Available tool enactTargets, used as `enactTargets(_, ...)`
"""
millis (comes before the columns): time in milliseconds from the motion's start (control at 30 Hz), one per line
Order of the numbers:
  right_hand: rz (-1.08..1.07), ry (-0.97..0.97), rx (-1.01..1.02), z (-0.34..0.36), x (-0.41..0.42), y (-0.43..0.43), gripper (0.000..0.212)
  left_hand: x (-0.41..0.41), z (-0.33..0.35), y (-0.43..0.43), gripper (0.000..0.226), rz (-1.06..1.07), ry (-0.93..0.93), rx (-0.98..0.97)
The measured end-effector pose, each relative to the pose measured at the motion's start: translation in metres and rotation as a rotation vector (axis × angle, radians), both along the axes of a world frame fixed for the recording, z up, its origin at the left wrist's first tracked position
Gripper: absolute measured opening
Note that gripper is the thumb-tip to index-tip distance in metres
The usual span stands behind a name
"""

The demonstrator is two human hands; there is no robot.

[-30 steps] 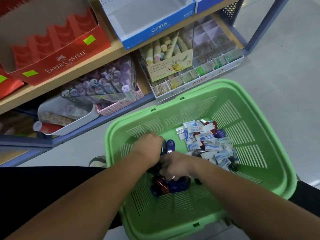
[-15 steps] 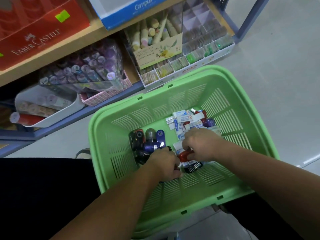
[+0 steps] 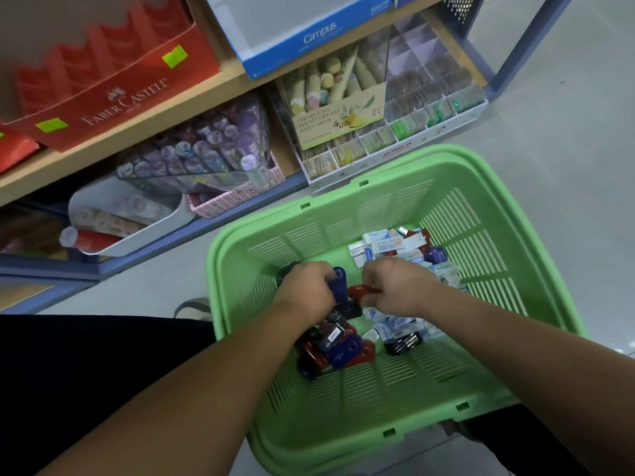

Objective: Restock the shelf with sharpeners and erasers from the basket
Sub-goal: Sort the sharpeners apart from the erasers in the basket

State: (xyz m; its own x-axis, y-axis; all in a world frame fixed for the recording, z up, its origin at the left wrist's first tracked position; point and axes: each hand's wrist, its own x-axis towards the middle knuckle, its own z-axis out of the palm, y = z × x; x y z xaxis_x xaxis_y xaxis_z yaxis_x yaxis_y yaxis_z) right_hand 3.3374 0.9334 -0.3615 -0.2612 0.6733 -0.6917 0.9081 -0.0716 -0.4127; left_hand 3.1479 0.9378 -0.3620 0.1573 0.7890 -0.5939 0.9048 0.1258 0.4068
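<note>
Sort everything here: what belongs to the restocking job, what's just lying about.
Job: basket, sharpeners, erasers, blue sharpener in left hand, red sharpener in right hand, shelf.
Lying about: Faber-Castell box, Campus box, hand cream display, purple-capped tubes, white bin.

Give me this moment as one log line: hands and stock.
stage: picking in basket | left hand: grips blue sharpener | right hand: holds red sharpener | erasers: piled in basket
</note>
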Motion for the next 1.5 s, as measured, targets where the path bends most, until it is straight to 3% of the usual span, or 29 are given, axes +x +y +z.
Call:
enactTargets(100, -0.361, 0.243, -0.138, -0.001, -0.028, 0.004, 0.026, -0.012, 0.011, 0.019, 0.034, 0.07, 0.04, 0.077)
enactTargets(233, -0.361, 0.44, -0.248, 0.001, -0.058, 0.008, 0.018, -0.019, 0.02, 0.021, 0.023, 0.005, 0.082, 0.134)
enactTargets(300, -0.336, 0.387, -0.203, 0.002, -0.041, 0.013, 0.018, -0.014, 0.02, 0.012, 0.009, -0.103, 0.144, 0.228)
enactTargets(367, -0.235, 0.2, -0.053, 0.007, -0.011, 0.016, 0.022, 0.001, 0.013, -0.001, 0.007, -0.223, 0.138, 0.253)
enactTargets(467, 0.069, -0.102, 0.146, 0.021, 0.029, 0.016, 0.017, 0.033, -0.008, -0.026, 0.02, -0.352, 0.007, -0.04)
enactTargets(567, 0.195, -0.194, 0.22, 0.028, 0.043, 0.01, 0.021, 0.059, -0.029, -0.049, 0.013, -0.457, 0.071, -0.159)
enactTargets(733, 0.192, -0.111, 0.19, 0.018, 0.047, -0.005, 0.023, 0.076, -0.043, -0.061, 0.025, -0.502, 0.26, -0.088)
enactTargets(933, 0.001, -0.005, 0.21, 0.011, 0.068, 0.001, 0.014, 0.074, -0.045, -0.066, 0.035, -0.474, 0.261, -0.078)
enactTargets(1033, 0.084, -0.086, 0.27, 0.011, 0.071, 0.002, 0.028, 0.067, -0.045, -0.068, 0.03, -0.499, 0.226, -0.066)
enactTargets(1233, 0.093, -0.182, 0.174, 0.007, 0.063, -0.003, 0.052, 0.057, -0.043, -0.055, 0.029, -0.511, 0.119, -0.217)
enactTargets(1367, 0.048, -0.202, 0.206, 0.008, 0.065, -0.002, 0.047, 0.055, -0.046, -0.06, 0.034, -0.6, 0.162, -0.175)
enactTargets(1500, 0.094, -0.245, 0.227, 0.015, 0.061, -0.002, 0.04, 0.061, -0.047, -0.069, 0.031, -0.741, 0.33, -0.1)
